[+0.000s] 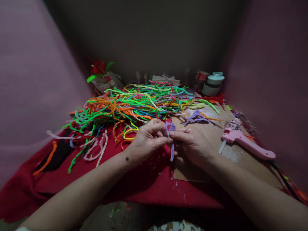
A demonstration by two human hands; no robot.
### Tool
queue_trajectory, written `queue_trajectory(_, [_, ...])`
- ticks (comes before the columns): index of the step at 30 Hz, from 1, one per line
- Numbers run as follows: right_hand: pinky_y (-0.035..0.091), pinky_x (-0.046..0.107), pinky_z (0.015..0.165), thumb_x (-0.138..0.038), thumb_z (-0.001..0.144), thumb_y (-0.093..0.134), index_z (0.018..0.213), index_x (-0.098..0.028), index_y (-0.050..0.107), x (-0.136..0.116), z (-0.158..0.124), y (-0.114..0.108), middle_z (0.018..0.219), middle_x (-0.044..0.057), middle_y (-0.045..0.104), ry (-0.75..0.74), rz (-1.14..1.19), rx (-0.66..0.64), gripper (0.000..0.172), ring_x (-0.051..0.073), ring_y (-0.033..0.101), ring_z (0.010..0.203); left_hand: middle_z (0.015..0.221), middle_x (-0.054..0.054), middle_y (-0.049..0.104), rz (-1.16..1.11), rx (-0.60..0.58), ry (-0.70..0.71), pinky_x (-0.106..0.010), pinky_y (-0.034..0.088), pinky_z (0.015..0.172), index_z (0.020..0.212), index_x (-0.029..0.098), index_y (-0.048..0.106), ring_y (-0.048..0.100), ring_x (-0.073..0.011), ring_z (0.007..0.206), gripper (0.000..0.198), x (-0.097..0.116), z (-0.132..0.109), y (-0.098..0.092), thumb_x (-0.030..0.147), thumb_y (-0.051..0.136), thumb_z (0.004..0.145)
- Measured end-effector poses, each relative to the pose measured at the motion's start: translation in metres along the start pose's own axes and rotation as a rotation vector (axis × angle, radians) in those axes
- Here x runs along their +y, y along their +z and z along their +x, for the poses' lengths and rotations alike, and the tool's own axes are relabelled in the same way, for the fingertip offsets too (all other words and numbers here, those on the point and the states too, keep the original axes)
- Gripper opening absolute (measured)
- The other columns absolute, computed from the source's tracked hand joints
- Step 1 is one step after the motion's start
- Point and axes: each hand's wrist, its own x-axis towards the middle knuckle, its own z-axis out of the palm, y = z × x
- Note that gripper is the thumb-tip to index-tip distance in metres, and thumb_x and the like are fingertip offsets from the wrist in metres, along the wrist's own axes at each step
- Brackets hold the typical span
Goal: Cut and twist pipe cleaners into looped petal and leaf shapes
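Both my hands meet at the middle of the view around a purple pipe cleaner (pixel 172 153), bent into a small loop at its top with one end hanging down. My left hand (pixel 150 138) pinches the loop's left side between thumb and forefinger. From the right, my right hand (pixel 192 142) pinches the same pipe cleaner just below the loop. Its other fingers are curled beneath and partly hidden. Beyond my right hand, several more purple pipe cleaners (pixel 196 118) lie bunched on a brown board (pixel 190 173).
A large heap of colourful pipe cleaners (pixel 134 102) spreads across the red cloth (pixel 144 189). On the board at right rests a pink glue gun (pixel 247 144) with its cord. A teal-lidded jar (pixel 213 84) stands behind, and a pot with red and green pieces (pixel 99 81) at back left.
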Motion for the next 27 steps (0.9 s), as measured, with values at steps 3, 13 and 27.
queue_trajectory(3, [0.039,0.019,0.037,-0.031,0.068,0.066,0.064,-0.012,0.064,0.0,0.001,0.0,0.055,0.001,0.059,-0.013,0.043,-0.043,0.019,0.008,0.049,0.041,0.071,0.0,0.057,-0.219,-0.151,-0.133,-0.025,0.046,0.06,0.078,0.015,0.054,0.056,-0.0114,0.063,0.009,0.0,0.0,-0.001,0.023,0.058,0.076])
queue_trajectory(13, [0.043,0.018,0.043,-0.022,0.062,0.073,0.073,-0.013,0.065,-0.004,0.003,0.001,0.063,0.001,0.061,-0.074,0.158,0.116,0.017,0.009,0.054,0.051,0.071,0.002,0.059,-0.101,-0.198,-0.094,-0.023,0.047,0.056,0.093,0.02,0.041,0.06,-0.0112,0.059,0.013,-0.01,-0.001,0.001,0.019,0.047,0.082])
queue_trajectory(27, [0.04,0.02,0.044,-0.023,0.061,0.072,0.07,-0.013,0.063,-0.007,0.003,-0.002,0.06,0.0,0.061,-0.051,0.113,0.077,0.016,0.01,0.054,0.05,0.071,-0.003,0.063,-0.486,-0.473,-0.463,-0.017,0.041,0.034,0.092,0.016,0.048,0.059,-0.0114,0.044,0.023,-0.008,0.004,-0.012,0.02,0.059,0.072])
